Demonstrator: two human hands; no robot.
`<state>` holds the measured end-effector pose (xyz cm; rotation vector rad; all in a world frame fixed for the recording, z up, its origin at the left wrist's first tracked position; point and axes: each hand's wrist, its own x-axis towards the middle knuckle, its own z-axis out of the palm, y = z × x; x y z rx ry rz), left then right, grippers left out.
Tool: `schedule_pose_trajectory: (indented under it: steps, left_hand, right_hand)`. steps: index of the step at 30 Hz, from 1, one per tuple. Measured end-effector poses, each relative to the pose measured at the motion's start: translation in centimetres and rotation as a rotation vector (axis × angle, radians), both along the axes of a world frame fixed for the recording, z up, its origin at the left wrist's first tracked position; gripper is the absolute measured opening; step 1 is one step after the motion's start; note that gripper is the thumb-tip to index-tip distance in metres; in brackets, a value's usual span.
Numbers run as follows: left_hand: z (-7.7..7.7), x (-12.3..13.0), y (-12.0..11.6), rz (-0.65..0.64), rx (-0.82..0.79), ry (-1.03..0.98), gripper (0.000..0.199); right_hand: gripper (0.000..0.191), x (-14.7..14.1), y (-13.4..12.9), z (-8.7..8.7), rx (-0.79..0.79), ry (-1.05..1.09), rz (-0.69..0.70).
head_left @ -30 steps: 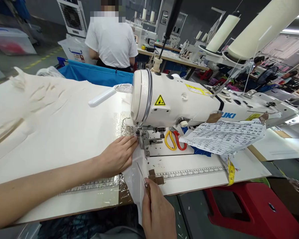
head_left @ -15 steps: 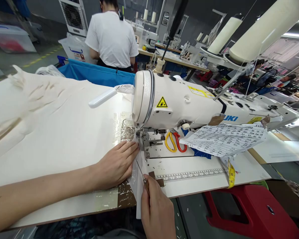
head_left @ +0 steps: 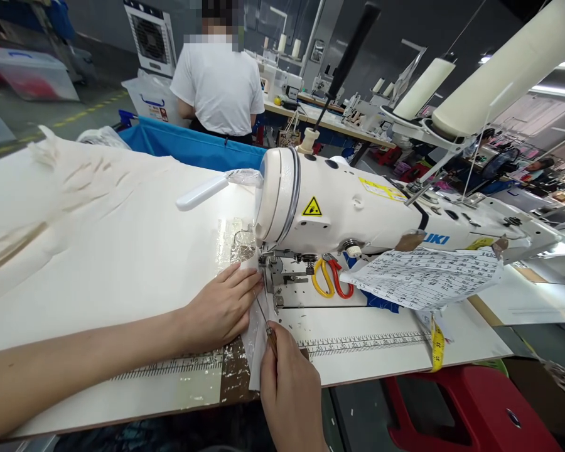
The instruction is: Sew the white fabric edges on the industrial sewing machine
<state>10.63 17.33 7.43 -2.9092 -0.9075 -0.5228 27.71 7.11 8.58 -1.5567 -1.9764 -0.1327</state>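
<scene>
Right-hand grip (head_left: 289,386) closed, thumb and fingers pinching the wooden handle of an awl (head_left: 272,342); thin shaft slants forward and leftward, point ending just beside the left fingers. White cloth strip (head_left: 253,361) lies ahead and to the left of that grip, long axis running from the presser foot (head_left: 265,258) of the sewing machine (head_left: 334,201) back toward the worker, tail near the front edge of the counter (head_left: 358,320). Left hand (head_left: 221,307) is nearer the stitching end: palm down, fingers together over the strip, close by the foot. Underside hidden from where I stand; can't tell whether it pinches cloth or only presses. 1 pair of scissors (head_left: 335,276), yellow loop and red loop, rests beyond the foot, untouched. Compared with 1 second ago: strip's tail drawn up, no longer hanging well past the counter edge; right hand shifted forward and slightly left; awl point closer to the left fingers.
</scene>
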Motion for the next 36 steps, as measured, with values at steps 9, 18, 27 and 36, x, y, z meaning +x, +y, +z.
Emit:
schedule_pose_trajectory:
  steps: [9,18,27,36]
  left_hand:
    - [1.0,0.2,1.4,0.064,-0.038,0.033,0.044]
    - [0.7,-0.7,3.2,0.063,0.112,0.056,0.037]
    - [0.4,0.8,0.0,0.036,0.077,0.009,0.039]
    - [0.4,0.8,-0.4,0.022,0.104,0.071,0.041]
  right_hand:
    - [0.042,-0.6,1.7,-0.1,0.025,-0.045,-0.017]
    - [0.042,-0.7,0.8,-0.2,-0.093,0.146,-0.008]
    - [0.043,-0.1,-0.7,-0.7,-0.218,0.271,0.028]
    - [0.045,3.3,-2.8,-2.0,-0.425,0.533,-0.182]
